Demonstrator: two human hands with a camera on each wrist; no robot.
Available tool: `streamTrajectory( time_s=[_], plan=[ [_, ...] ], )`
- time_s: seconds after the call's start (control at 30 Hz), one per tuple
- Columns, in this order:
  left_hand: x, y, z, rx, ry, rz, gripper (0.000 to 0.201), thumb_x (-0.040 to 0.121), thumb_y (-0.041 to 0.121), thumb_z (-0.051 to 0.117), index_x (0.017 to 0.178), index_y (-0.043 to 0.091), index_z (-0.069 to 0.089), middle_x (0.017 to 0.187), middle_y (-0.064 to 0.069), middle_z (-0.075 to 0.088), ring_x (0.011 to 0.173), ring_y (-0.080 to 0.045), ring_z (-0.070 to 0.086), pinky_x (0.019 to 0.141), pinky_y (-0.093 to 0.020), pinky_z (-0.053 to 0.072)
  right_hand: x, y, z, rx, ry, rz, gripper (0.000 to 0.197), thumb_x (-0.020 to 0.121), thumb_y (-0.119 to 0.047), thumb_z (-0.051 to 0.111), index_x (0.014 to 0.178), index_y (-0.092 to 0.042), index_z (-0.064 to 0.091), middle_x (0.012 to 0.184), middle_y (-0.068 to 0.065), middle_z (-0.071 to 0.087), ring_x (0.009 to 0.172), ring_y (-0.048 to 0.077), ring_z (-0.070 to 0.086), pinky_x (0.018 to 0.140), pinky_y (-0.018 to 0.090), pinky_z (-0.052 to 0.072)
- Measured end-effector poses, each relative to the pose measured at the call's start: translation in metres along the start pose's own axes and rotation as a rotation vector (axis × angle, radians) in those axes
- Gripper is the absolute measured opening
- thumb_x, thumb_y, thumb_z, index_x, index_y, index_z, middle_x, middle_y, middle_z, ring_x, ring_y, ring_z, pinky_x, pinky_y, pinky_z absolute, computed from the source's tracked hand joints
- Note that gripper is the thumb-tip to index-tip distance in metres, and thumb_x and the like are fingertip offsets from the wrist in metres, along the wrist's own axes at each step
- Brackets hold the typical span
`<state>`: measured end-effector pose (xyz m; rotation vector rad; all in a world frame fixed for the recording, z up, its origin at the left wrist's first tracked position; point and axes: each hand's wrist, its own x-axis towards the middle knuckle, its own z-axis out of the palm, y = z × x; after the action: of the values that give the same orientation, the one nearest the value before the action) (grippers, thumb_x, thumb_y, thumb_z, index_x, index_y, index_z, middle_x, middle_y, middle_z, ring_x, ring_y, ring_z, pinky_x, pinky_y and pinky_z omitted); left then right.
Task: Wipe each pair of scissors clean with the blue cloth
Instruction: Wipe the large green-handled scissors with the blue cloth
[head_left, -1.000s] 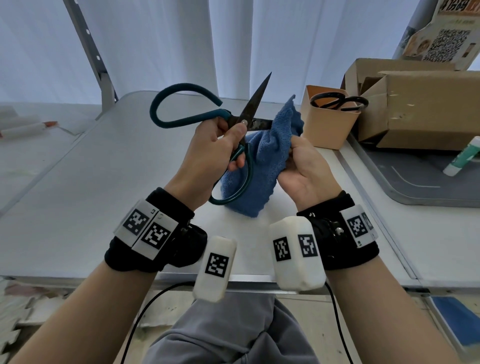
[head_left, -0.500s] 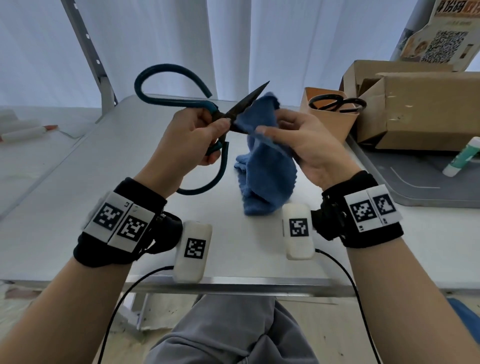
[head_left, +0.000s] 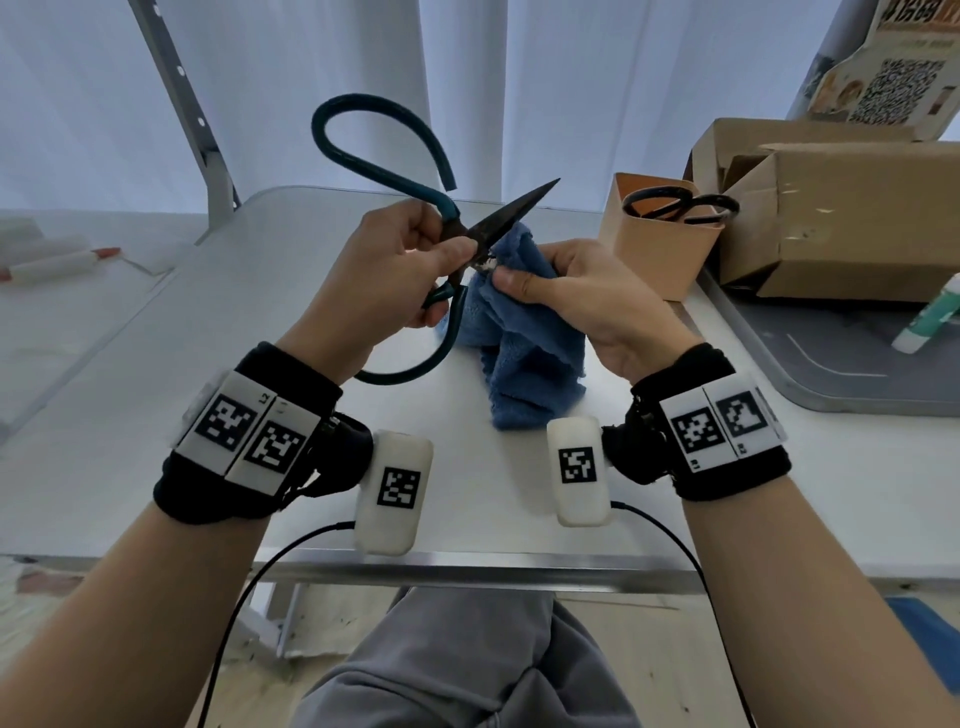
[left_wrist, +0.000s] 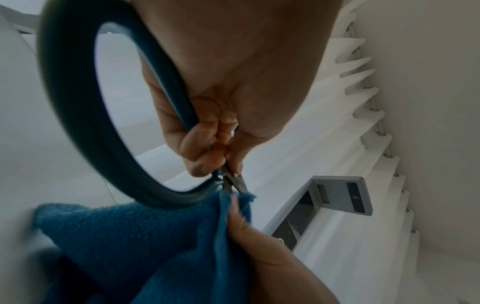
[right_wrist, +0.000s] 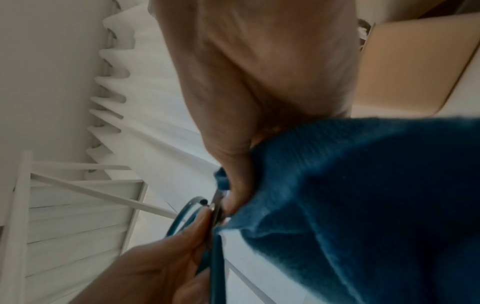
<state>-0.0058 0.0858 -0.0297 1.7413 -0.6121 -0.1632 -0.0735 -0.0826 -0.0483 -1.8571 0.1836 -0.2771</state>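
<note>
Large scissors with teal loop handles (head_left: 374, 150) and dark blades are held up over the table. My left hand (head_left: 400, 260) grips them near the pivot, blades spread, one blade tip (head_left: 540, 193) pointing up and right. My right hand (head_left: 566, 291) pinches the blue cloth (head_left: 524, 358) around the other blade close to the pivot, so that blade is hidden. In the left wrist view the handle loop (left_wrist: 85, 127) and the cloth (left_wrist: 135, 242) meet at the pivot. The right wrist view shows the cloth (right_wrist: 363, 195) bunched under my thumb. Black-handled scissors (head_left: 680, 205) stand in a tan cup (head_left: 654, 254).
A cardboard box (head_left: 841, 218) stands at the back right behind the cup. A grey tray (head_left: 831, 379) with a green-and-white tube (head_left: 930, 317) lies to the right. White rolled items (head_left: 57, 260) lie on the left table. The white table's (head_left: 156, 364) front edge is near my wrists.
The scissors have tilted so the upper handle loop stands higher. My right hand with the cloth has slid down the blade to the pivot.
</note>
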Motion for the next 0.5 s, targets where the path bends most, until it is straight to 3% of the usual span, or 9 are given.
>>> streamTrajectory(
  time_s=[0.13, 0.27, 0.4, 0.5],
  plan=[
    [0.0004, 0.0022, 0.0014, -0.018, -0.025, -0.005, 0.022, 0.096, 0.020, 0.065, 0.079, 0.015, 0.053, 0.082, -0.007, 0.056, 0.062, -0.015, 0.051, 0.055, -0.025, 0.051, -0.0019, 0.0000, 0.0072, 0.124, 0.055, -0.004, 0.022, 0.083, -0.031, 0.079, 0.085, -0.010, 0.075, 0.080, 0.006, 0.074, 0.075, 0.016, 0.070, 0.079, 0.033, 0.056],
    [0.0009, -0.0009, 0.0036, 0.022, 0.013, 0.007, 0.018, 0.095, 0.022, 0.066, 0.090, 0.009, 0.055, 0.088, -0.008, 0.054, 0.061, -0.013, 0.051, 0.055, -0.025, 0.052, -0.0012, 0.0014, 0.0062, 0.125, 0.022, 0.011, 0.025, 0.087, -0.027, 0.076, 0.093, -0.003, 0.076, 0.084, 0.012, 0.074, 0.076, 0.020, 0.067, 0.085, 0.044, 0.055],
    [0.0016, -0.0007, 0.0032, 0.052, 0.012, 0.005, 0.023, 0.096, 0.022, 0.065, 0.101, 0.001, 0.058, 0.088, -0.005, 0.055, 0.059, -0.014, 0.051, 0.059, -0.029, 0.053, -0.0031, 0.0036, 0.0068, 0.145, 0.032, 0.018, 0.024, 0.089, -0.023, 0.073, 0.094, 0.000, 0.075, 0.090, 0.019, 0.074, 0.080, 0.023, 0.067, 0.089, 0.047, 0.055],
    [0.0024, 0.0021, -0.0016, 0.093, -0.023, 0.001, 0.015, 0.095, 0.021, 0.066, 0.096, 0.007, 0.060, 0.086, -0.003, 0.059, 0.060, -0.018, 0.052, 0.064, -0.037, 0.053, -0.0041, 0.0080, 0.0064, 0.161, 0.030, 0.007, 0.019, 0.091, -0.021, 0.070, 0.091, -0.002, 0.075, 0.086, 0.014, 0.073, 0.080, 0.021, 0.067, 0.080, 0.035, 0.056]
  ],
)
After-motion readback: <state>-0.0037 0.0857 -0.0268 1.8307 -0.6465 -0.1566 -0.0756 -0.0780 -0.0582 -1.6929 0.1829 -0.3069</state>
